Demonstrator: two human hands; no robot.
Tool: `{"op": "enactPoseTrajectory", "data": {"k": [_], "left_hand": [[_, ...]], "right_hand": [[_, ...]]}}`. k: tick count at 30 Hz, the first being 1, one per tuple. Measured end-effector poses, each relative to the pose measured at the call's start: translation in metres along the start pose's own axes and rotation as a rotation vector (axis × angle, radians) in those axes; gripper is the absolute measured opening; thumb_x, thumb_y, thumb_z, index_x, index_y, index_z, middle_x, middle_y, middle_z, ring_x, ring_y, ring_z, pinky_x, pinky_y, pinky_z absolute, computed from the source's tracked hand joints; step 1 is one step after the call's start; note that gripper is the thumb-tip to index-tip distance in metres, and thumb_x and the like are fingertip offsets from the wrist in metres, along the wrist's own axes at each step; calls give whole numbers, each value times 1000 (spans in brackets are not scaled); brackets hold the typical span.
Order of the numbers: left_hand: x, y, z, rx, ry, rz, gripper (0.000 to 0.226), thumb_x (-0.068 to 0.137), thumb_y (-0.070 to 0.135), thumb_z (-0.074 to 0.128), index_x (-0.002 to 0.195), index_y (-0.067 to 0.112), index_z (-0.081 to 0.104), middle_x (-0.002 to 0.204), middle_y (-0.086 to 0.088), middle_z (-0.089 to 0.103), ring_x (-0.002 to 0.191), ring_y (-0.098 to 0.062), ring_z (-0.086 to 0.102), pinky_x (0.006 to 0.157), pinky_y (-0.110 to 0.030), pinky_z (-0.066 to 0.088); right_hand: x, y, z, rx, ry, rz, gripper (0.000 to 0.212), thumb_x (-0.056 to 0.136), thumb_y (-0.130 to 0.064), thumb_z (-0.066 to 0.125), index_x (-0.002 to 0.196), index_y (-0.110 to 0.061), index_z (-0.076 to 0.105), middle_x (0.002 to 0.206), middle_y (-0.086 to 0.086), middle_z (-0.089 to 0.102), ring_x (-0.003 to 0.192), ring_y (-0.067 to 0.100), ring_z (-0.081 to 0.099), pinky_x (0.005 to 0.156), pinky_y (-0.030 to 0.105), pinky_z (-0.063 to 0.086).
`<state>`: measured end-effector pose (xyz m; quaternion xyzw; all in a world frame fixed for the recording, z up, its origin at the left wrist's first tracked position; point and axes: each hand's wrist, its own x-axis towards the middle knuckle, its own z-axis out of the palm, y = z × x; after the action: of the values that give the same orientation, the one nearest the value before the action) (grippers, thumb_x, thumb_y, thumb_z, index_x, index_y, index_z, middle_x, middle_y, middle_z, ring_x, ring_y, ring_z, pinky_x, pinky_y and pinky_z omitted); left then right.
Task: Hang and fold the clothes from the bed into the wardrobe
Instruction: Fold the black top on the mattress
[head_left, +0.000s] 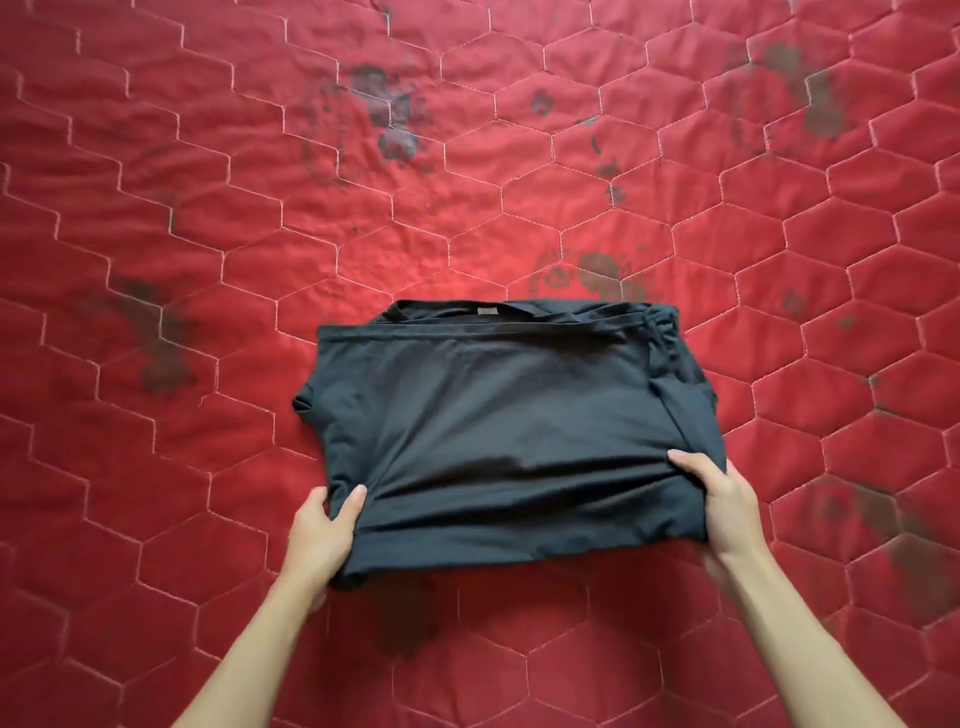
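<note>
A dark folded garment (498, 415) lies on the red quilted bed (208, 208), its collar and label at the far edge. My left hand (322, 530) grips the garment's near left corner, thumb on top and fingers under the cloth. My right hand (727, 504) holds the near right corner the same way, thumb lying over the fabric. The near edge is lifted slightly off the bed between both hands.
The red quilt with hexagon stitching fills the whole view and carries several dark stains (395, 119). No other clothes, hangers or wardrobe are in view.
</note>
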<state>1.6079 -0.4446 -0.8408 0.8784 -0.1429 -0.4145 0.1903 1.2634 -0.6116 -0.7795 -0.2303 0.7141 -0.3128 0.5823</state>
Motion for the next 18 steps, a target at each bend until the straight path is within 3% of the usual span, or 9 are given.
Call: {"op": "enactPoseTrajectory", "data": {"k": [3, 6, 8, 10, 12, 15, 16, 18], "left_hand": [[-7, -15, 0, -43, -51, -8, 42, 94, 40, 63, 124, 10, 60, 119, -8, 69, 109, -28, 65, 101, -50, 48], [-13, -14, 1, -140, -65, 30, 42, 97, 34, 60, 131, 9, 57, 125, -4, 67, 115, -24, 64, 106, -48, 46], [-15, -12, 1, -137, -48, 50, 36, 100, 25, 58, 130, 5, 58, 125, -5, 65, 116, -24, 61, 105, -40, 45], [-15, -11, 2, -187, -47, 28, 25, 101, 24, 57, 119, 9, 64, 118, -8, 68, 111, -26, 63, 99, -39, 47], [-15, -10, -1, -252, -43, -26, 24, 100, 38, 54, 103, 19, 69, 112, -9, 71, 110, -29, 65, 99, -45, 49], [-14, -12, -8, -452, -69, -240, 69, 90, 77, 37, 109, 21, 72, 111, -9, 72, 106, -28, 67, 101, -47, 50], [-12, -16, -10, -551, -117, -308, 83, 81, 88, 35, 111, 20, 73, 111, -8, 73, 104, -28, 68, 101, -47, 51], [-5, -27, -12, -636, -182, -359, 102, 58, 102, 41, 116, 23, 72, 117, -5, 73, 106, -27, 69, 102, -50, 50]], "right_hand": [[-29, -11, 37, 25, -64, -168, 23, 84, 2, 64, 98, -16, 71, 93, -5, 74, 85, 10, 66, 87, 32, 51], [-71, -16, 91, -72, -225, -368, 23, 86, 1, 67, 102, -15, 68, 94, -8, 74, 85, 5, 66, 82, 22, 52], [-97, -5, 127, -224, -328, -473, 16, 84, -9, 73, 94, -18, 65, 93, -8, 73, 85, 7, 67, 81, 24, 53], [-117, 13, 158, -377, -445, -552, 17, 81, -24, 74, 87, -15, 60, 88, -1, 67, 82, 17, 65, 77, 36, 53], [-128, 36, 177, -547, -604, -569, 30, 80, -42, 71, 94, -17, 61, 102, -4, 64, 80, 14, 62, 77, 37, 51], [-125, 68, 175, -839, -769, -435, 56, 78, -64, 62, 123, -31, 60, 148, -18, 38, 71, 3, 64, 93, 29, 50], [-119, 76, 168, -860, -744, -415, 53, 82, -62, 61, 125, -30, 60, 151, -16, 36, 71, 4, 64, 96, 28, 49], [-107, 86, 152, -858, -572, -457, 38, 90, -45, 63, 122, -24, 62, 141, -7, 50, 82, 6, 65, 96, 29, 47]]}}
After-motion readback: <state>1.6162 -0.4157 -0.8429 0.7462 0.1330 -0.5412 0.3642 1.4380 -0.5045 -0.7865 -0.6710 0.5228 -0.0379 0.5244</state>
